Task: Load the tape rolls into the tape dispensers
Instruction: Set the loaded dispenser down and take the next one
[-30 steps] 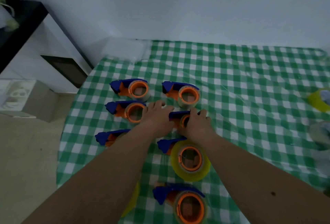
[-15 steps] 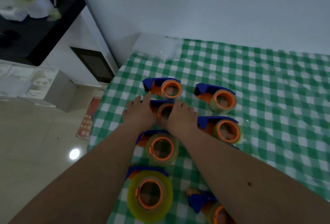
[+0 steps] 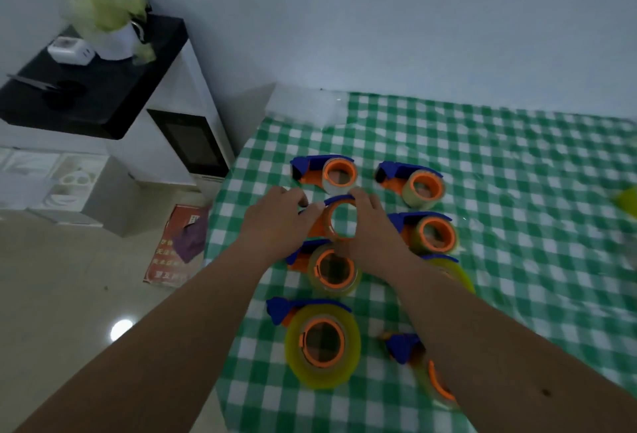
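Observation:
Several blue-and-orange tape dispensers with rolls on them lie in two columns on the green checked tablecloth (image 3: 517,191). Both hands hold one dispenser (image 3: 339,222) in the left column. My left hand (image 3: 275,222) grips its left, handle side. My right hand (image 3: 374,236) curls round its roll from the right. Behind it lies a loaded dispenser (image 3: 331,174), and another (image 3: 418,186) to its right. In front lie a dispenser with a clear roll (image 3: 331,270) and one with a thick yellow roll (image 3: 322,343). My right forearm hides parts of two more dispensers.
A yellow tape roll (image 3: 627,201) shows at the right edge of the table. A white cabinet with a black top (image 3: 103,88), a plant pot and a small white box stands left of the table. The table's left edge runs beside my left forearm, over a shiny floor.
The view swung left. Both hands left a right-column dispenser and now hold one in the left column, lifted and turned so its orange ring faces up.

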